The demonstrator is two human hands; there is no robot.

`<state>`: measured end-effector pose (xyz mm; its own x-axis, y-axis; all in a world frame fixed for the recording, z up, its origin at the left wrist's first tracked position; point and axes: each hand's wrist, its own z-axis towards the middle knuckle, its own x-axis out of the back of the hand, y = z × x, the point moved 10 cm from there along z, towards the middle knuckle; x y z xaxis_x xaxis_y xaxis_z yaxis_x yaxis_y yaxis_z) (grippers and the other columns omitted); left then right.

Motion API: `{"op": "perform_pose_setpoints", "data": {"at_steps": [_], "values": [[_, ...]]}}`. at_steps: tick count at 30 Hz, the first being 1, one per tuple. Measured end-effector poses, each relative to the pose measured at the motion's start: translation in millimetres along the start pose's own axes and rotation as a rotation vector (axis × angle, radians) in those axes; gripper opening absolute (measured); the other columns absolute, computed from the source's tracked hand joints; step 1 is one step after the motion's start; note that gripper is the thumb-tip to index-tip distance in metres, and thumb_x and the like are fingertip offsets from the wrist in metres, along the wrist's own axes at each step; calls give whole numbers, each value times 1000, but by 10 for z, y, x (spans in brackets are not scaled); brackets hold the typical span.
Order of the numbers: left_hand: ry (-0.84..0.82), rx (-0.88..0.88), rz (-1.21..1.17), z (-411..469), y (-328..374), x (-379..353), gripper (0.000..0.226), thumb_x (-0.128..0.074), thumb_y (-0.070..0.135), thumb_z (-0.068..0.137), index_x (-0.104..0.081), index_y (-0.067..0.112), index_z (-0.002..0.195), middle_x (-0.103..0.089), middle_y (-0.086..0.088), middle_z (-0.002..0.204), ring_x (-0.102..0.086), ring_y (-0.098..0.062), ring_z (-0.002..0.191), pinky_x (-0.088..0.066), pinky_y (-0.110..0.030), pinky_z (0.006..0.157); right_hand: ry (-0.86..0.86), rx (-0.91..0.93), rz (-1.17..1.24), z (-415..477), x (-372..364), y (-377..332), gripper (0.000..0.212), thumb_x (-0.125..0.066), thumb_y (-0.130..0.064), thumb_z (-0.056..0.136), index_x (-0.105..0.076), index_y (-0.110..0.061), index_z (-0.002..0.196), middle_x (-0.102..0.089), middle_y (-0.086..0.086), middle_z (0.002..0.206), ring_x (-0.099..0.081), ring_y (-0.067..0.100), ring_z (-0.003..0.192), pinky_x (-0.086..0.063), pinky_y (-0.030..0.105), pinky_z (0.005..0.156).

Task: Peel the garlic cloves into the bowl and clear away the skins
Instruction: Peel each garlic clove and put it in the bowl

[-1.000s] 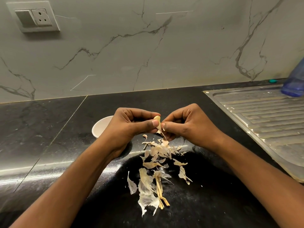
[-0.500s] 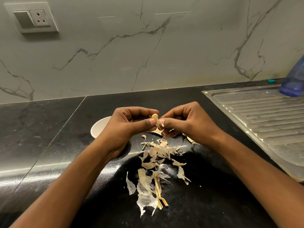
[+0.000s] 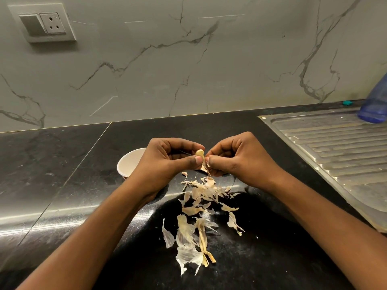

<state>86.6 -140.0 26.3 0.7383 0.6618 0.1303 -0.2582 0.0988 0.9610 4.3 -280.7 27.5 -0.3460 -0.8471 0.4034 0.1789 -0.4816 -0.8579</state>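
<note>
Head view: garlic clove [image 3: 200, 153] juts above left hand [image 3: 167, 164] grip.

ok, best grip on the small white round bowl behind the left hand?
Pinch the small white round bowl at its left rim, coming from above-left. It stands upright with the mouth open and that arc is bare; the left hand, holding the pale garlic clove, hides its right side.
</note>
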Motion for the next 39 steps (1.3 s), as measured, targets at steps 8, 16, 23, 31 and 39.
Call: {"op": "perform_pose_setpoints", "data": {"at_steps": [8,16,23,31,39], "values": [[9,9,-151,16,-16,21,37,-77,3,80,-72,-2,116,-78,-22,108,-76,-38,105,-63,-40,93,97,32,25,-3,94,-48,5,-79,-10,91,-83,-6,91,-79,8,75,-78,24,67,-65,31,63],[37,-9,-194,23,31,99,40,-77,0,77,-70,-5,116,-77,-22,110,-77,-33,102,-62,-33,90,97,-18,148,3,129,-5,8,-72,-1,95,-79,-2,92,-79,13,77,-78,33,69,-68,47,69],[77,-1,-157,33,11,139,39,-81,2,74,-73,-3,112,-78,-21,106,-77,-35,102,-63,-35,92,84,-18,192,13,132,3,16,-64,-2,101,-79,1,98,-78,17,84,-77,37,78,-66,39,68],[89,68,-212,28,-17,146,33,-78,9,77,-75,-1,108,-79,-20,104,-78,-26,90,-64,-27,76,-111,-106,281,3,-63,28,13,-77,-9,91,-77,-1,102,-80,17,91,-78,31,78,-66,34,69],[128,131,-398,32,-52,224,31,-78,15,79,-74,-3,103,-75,-19,91,-76,-22,77,-63,-22,68,-193,-71,277,-10,-78,21,21,-57,14,97,-74,1,95,-80,18,104,-79,33,89,-63,30,64]]}}
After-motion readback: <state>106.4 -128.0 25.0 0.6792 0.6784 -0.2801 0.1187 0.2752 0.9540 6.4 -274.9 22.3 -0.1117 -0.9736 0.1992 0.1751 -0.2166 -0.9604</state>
